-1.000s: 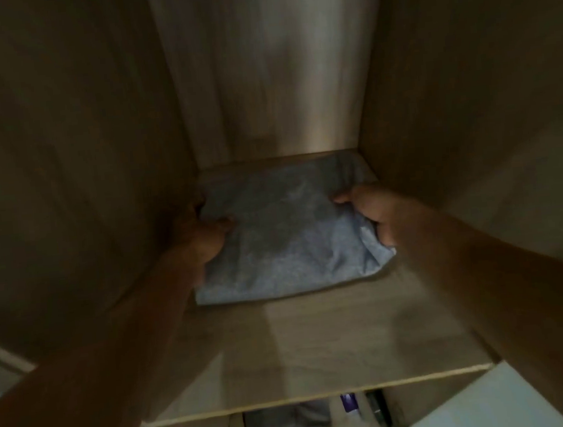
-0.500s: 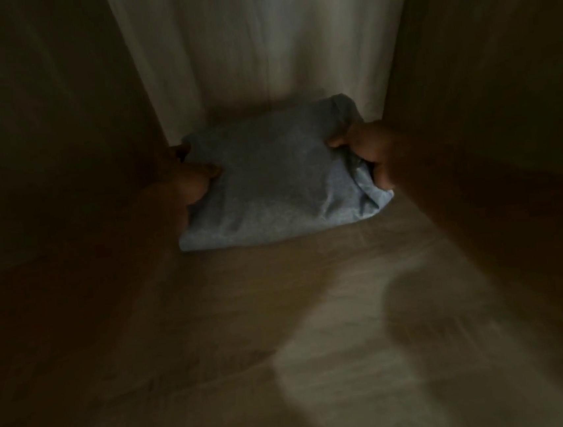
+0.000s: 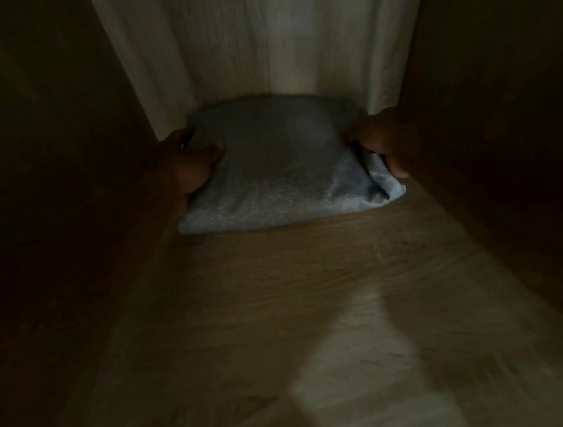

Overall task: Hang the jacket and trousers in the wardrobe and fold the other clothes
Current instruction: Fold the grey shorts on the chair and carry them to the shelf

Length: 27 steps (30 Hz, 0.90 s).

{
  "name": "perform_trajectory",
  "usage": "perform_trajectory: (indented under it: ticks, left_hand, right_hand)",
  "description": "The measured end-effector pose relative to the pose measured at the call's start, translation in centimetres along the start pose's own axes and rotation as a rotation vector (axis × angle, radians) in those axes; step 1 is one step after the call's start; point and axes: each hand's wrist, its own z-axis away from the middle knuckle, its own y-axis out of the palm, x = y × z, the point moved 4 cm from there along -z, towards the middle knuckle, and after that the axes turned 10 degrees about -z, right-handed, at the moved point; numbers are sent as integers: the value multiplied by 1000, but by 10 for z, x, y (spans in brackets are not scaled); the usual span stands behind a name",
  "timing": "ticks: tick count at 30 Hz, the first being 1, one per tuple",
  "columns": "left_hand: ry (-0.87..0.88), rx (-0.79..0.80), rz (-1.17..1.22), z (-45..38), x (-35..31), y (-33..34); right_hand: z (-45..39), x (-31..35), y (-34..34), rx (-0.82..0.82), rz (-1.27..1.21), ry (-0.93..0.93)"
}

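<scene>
A folded blue-grey garment lies on a wooden wardrobe shelf, pushed close to the pale back panel. My left hand grips its left edge, thumb on top of the cloth. My right hand grips the right edge, where the fabric bunches under my fingers. Both forearms are lost in the dark along the side walls. The jacket and trousers are not in view.
Dark wooden side walls close in on the left and right of the narrow compartment. A patch of light falls on the shelf's near part.
The garment has slid deeper along the shelf toward the back panel with both hands still on it. The view has moved further inside the compartment and grown darker.
</scene>
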Motion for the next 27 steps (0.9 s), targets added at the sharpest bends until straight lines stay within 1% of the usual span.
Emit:
perform_trajectory:
  ticks: [2, 4, 6, 8, 9, 10, 11, 12, 14, 16, 17, 23, 27]
  left_hand:
    - [-3, 0, -105, 0, 1, 0]
    - [27, -47, -281, 3, 1, -1]
    - [77, -152, -431, 8, 0, -5]
    - [230, -305, -631, 15, -10, -8]
    - [341, -343, -702, 19, -17, -6]
    - [448, -329, -731, 21, -23, -1]
    - [520, -271, -746, 23, -28, 5]
    - [549, -196, -767, 23, -28, 12]
    - [495, -57, -851, 22, -19, 28]
    - [378, 22, -871, 19, -1, 35]
    - [329, 47, -855, 20, 6, 36]
    - [228, 85, -833, 16, 9, 39]
    - [238, 87, -837, 17, 7, 41]
  right_hand:
    - [0, 2, -2, -42, 138, -88]
    - [1, 6, -5, -144, 317, -232]
    - [13, 14, -6, -282, 463, -360]
    - [32, 28, 1, -398, 719, -523]
    - [43, 34, 9, -418, 875, -617]
    - [52, 37, 20, -406, 988, -699]
    - [58, 38, 30, -359, 1051, -748]
    - [63, 35, 40, -294, 1074, -774]
    - [66, 17, 56, -174, 1067, -780]
    - [60, -3, 60, -92, 948, -706]
    - [54, -11, 57, -79, 907, -662]
    - [21, -23, 47, -46, 901, -533]
    - [16, -24, 47, -46, 890, -507]
